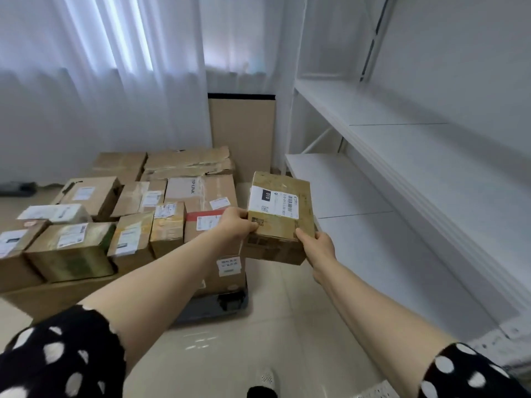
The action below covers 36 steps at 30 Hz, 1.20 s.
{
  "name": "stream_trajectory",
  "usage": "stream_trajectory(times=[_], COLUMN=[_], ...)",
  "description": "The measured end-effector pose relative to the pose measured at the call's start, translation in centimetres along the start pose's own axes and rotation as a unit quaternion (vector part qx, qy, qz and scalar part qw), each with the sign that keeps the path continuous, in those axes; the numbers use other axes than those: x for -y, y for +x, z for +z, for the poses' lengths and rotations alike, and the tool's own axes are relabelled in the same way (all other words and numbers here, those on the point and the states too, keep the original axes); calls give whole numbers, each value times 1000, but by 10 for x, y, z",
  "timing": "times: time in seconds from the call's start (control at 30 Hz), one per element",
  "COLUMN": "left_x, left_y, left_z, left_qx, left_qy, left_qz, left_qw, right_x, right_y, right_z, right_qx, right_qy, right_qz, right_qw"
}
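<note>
Free floor (273,326) lies between the parcels (129,225), left, and the shelving (416,145), right. The box (280,216) hangs in this gap, near the lower board (353,191), whose front stands open. A tall carton (242,133) closes the far end, between curtain (100,81) and upright (288,110).

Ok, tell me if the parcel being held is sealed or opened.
Shut: the parcel has no raised flaps, and its shipping label lies unbroken on top.
</note>
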State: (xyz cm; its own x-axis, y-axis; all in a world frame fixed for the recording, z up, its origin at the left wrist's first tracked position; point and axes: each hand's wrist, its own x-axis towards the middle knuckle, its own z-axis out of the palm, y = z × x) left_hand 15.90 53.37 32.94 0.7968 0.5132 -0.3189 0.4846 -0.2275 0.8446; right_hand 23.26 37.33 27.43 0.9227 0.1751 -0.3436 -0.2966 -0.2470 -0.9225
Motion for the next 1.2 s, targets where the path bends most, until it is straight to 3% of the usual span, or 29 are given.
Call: stream_trajectory(times=[0.23,0.43,0.6,0.77,1.0,1.2], left_x=[-14,-2,8,22,47,79], left_y=[114,189,242,319,421,488], left_z=[-33,-62,-85,-117,-173,-179], left_qx=[-49,-86,-78,-43,-119,-65], left_qy=[-47,-107,-116,-121,-54,-9], left_qz=[-58,-124,-167,-165,-168,-185], left_qw=[996,983,976,978,977,981], right_x=[44,76,85,94,88,79], right_y=[124,195,246,304,391,451], right_z=[72,136,188,229,275,311], right_qx=[54,129,151,144,128,205], right_qy=[14,101,122,75,-44,-84], right_qz=[11,109,128,95,40,72], right_qw=[998,980,973,982,990,972])
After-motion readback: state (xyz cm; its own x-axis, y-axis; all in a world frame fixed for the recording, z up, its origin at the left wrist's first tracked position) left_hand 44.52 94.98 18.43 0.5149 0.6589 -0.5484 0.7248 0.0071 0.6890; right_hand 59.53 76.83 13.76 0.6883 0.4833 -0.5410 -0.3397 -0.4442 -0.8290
